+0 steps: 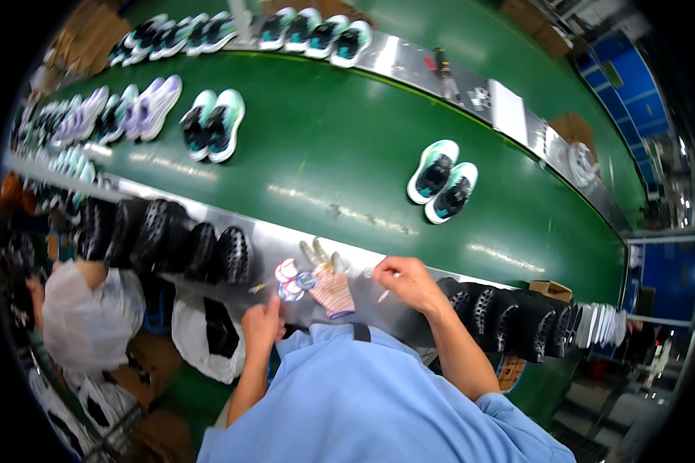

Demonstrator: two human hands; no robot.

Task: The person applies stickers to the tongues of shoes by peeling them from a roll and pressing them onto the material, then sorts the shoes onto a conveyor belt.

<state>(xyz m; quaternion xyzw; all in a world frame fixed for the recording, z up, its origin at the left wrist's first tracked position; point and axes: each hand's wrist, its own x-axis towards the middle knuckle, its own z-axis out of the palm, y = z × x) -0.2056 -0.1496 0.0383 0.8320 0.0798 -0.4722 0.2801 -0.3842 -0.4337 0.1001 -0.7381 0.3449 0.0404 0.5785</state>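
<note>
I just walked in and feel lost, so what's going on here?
Someone in a blue shirt is at a metal ledge beside a green surface bearing shoes. Their right hand seems to pinch a thin pale thing; their left hand is near round coloured pieces. A striped glove lies between the hands.

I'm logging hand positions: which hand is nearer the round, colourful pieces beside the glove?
Left. The left hand is just below and to the left of the round pieces; the right hand is farther off, to the right beyond the glove.
</note>
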